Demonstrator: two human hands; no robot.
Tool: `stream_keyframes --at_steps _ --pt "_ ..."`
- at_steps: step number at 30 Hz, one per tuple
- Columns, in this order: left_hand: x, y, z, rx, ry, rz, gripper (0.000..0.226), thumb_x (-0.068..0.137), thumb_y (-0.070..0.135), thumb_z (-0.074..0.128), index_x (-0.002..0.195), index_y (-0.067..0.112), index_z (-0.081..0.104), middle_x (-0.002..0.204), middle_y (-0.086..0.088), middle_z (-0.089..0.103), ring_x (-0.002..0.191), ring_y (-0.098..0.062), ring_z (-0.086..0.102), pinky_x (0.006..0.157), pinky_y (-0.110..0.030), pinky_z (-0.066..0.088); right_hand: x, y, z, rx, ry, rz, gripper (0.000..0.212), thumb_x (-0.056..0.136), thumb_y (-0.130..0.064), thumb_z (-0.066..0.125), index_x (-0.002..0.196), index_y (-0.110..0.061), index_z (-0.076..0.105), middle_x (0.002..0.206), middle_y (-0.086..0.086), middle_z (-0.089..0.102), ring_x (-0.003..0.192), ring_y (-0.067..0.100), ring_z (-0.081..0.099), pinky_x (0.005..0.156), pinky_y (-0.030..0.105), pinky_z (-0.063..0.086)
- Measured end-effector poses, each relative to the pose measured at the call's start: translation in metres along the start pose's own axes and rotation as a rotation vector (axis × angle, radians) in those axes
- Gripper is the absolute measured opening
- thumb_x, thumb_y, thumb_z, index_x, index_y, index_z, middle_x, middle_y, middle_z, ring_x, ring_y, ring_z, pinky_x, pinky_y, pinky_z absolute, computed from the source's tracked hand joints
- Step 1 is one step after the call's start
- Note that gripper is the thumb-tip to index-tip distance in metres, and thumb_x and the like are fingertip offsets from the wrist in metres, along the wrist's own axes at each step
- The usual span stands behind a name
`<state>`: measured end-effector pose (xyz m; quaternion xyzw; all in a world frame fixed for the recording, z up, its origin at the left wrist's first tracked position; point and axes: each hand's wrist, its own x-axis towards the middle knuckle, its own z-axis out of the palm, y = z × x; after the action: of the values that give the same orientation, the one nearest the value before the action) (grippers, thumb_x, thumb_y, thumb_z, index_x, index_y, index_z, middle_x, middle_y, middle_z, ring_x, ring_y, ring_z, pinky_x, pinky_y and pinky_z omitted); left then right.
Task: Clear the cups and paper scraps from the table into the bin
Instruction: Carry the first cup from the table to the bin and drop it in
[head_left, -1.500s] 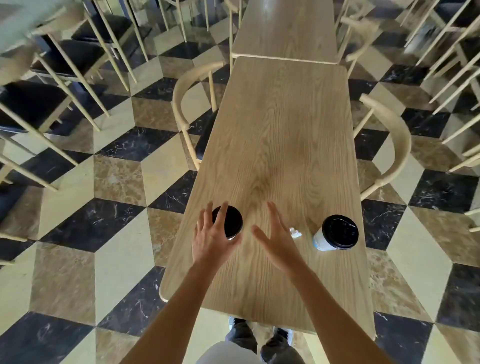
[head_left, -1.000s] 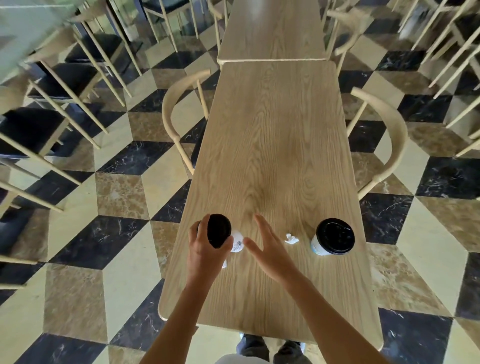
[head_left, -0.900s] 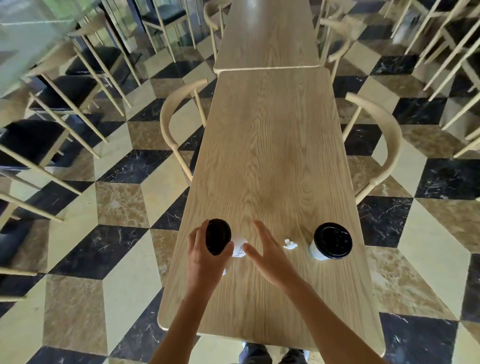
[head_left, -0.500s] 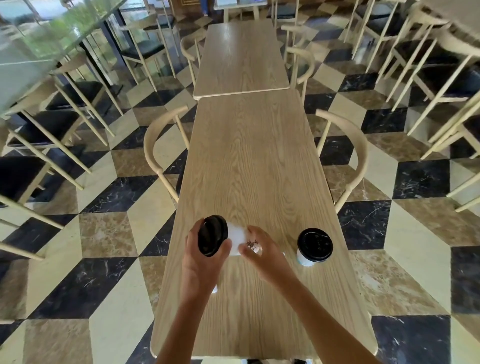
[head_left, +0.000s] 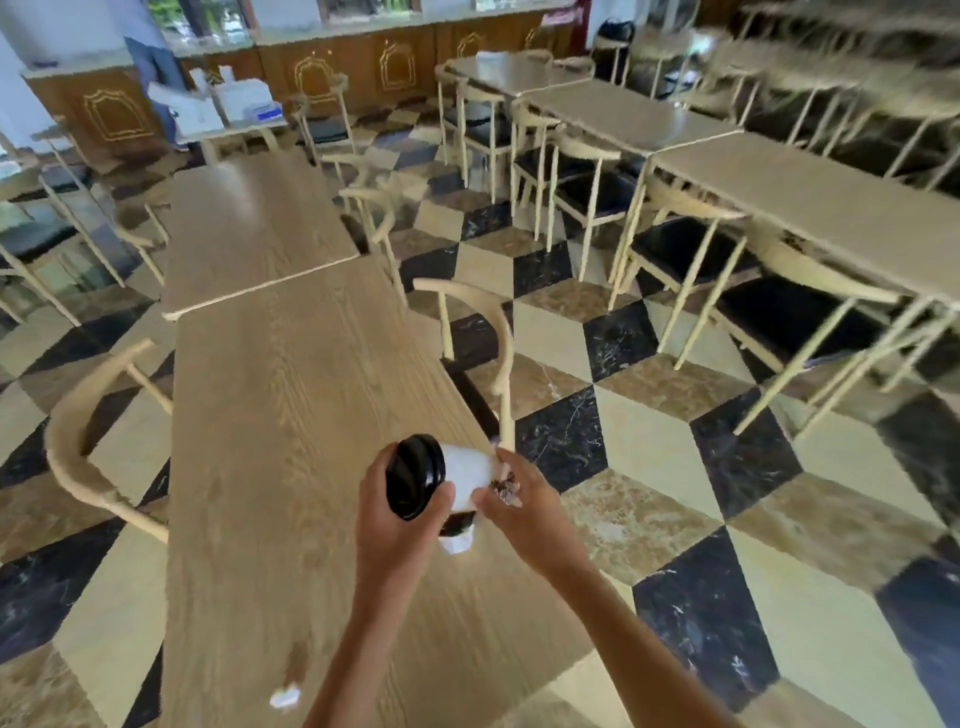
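Since a moment ago my head has swung up and right, and the second cup now sits hidden behind my hands near the right edge of the table (head_left: 291, 415). No bin shows, so I judge nothing is binned yet. My left hand (head_left: 400, 525) grips the lidded paper cup (head_left: 441, 475) sideways; contents unseen. My right hand (head_left: 519, 506) pinches its base with a scrap. One paper scrap (head_left: 284, 697) lies near the table's near edge.
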<state>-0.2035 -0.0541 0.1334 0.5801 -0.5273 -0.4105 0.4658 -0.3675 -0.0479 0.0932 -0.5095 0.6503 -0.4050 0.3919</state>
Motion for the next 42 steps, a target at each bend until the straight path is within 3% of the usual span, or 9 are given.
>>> stream_keyframes --at_steps 5,9,13,17,27,31,34,39,42 --pt "-0.035 0.040 0.119 -0.021 -0.212 0.079 0.071 0.069 0.036 0.074 0.136 0.028 0.051 0.132 0.004 0.059 0.118 -0.007 0.060 0.101 -0.032 0.050 -0.032 0.042 -0.124 0.013 0.204 0.016 0.068 0.082 -0.051 0.063 0.142 -0.026 0.043 0.139 -0.001 0.051 0.123 0.017 0.053 0.102 0.039 0.045" --pt "-0.082 0.069 0.226 -0.058 -0.398 0.137 0.073 0.071 0.042 0.074 0.138 0.032 0.048 0.130 0.009 0.058 0.110 0.013 0.057 0.083 -0.006 0.048 -0.073 0.083 -0.235 -0.006 0.362 0.028 0.067 0.084 -0.050 0.066 0.142 -0.025 0.043 0.134 -0.008 0.049 0.119 0.010 0.051 0.095 0.026 0.041" --pt "-0.134 0.094 0.333 -0.069 -0.600 0.166 0.078 0.066 0.053 0.071 0.137 0.035 0.046 0.133 0.009 0.057 0.120 -0.006 0.058 0.097 -0.027 0.050 -0.126 0.123 -0.339 -0.006 0.549 0.059 0.071 0.084 -0.052 0.065 0.144 -0.024 0.041 0.137 -0.011 0.048 0.119 0.002 0.047 0.096 0.021 0.039" --pt "-0.190 0.119 0.428 -0.074 -0.815 0.228 0.073 0.068 0.055 0.073 0.134 0.044 0.045 0.131 0.015 0.055 0.117 0.001 0.056 0.089 -0.020 0.049 -0.183 0.159 -0.425 0.018 0.757 0.152 0.075 0.083 -0.054 0.065 0.144 -0.018 0.041 0.142 0.001 0.050 0.127 0.018 0.052 0.106 0.039 0.044" --pt "-0.338 0.166 0.646 -0.064 -1.311 0.355 0.076 0.069 0.054 0.071 0.137 0.033 0.047 0.134 0.008 0.057 0.118 -0.008 0.056 0.086 -0.018 0.048 -0.314 0.246 -0.593 0.030 1.238 0.361 0.056 0.085 -0.041 0.069 0.134 -0.021 0.050 0.128 0.002 0.057 0.109 0.001 0.058 0.090 0.017 0.047" --pt "-0.390 0.181 0.735 -0.076 -1.452 0.374 0.073 0.068 0.053 0.071 0.135 0.034 0.049 0.133 0.007 0.059 0.122 -0.008 0.057 0.098 -0.028 0.049 -0.347 0.277 -0.658 0.077 1.382 0.443 0.056 0.085 -0.038 0.070 0.134 -0.020 0.050 0.126 0.001 0.060 0.115 0.018 0.060 0.099 0.042 0.050" --pt "-0.426 0.189 0.798 -0.083 -1.576 0.363 0.069 0.069 0.048 0.072 0.133 0.031 0.052 0.132 0.005 0.062 0.122 -0.009 0.058 0.104 -0.034 0.048 -0.367 0.298 -0.702 0.086 1.487 0.508 0.053 0.085 -0.038 0.069 0.133 -0.022 0.051 0.124 -0.003 0.059 0.116 0.014 0.057 0.099 0.032 0.048" --pt "-0.484 0.202 0.874 -0.038 -1.740 0.410 0.065 0.075 0.045 0.073 0.135 0.037 0.049 0.133 0.011 0.057 0.116 0.014 0.052 0.084 0.000 0.043 -0.403 0.328 -0.758 0.070 1.604 0.640 0.058 0.086 -0.037 0.069 0.138 -0.023 0.048 0.124 -0.014 0.048 0.116 0.005 0.048 0.096 0.021 0.038" --pt "-0.514 0.206 0.908 -0.001 -1.795 0.442 0.062 0.080 0.040 0.073 0.136 0.036 0.047 0.135 0.009 0.055 0.117 0.000 0.055 0.084 -0.004 0.044 -0.421 0.346 -0.784 0.058 1.648 0.691 0.059 0.086 -0.038 0.068 0.139 -0.022 0.046 0.124 -0.016 0.046 0.115 0.000 0.044 0.095 0.020 0.033"
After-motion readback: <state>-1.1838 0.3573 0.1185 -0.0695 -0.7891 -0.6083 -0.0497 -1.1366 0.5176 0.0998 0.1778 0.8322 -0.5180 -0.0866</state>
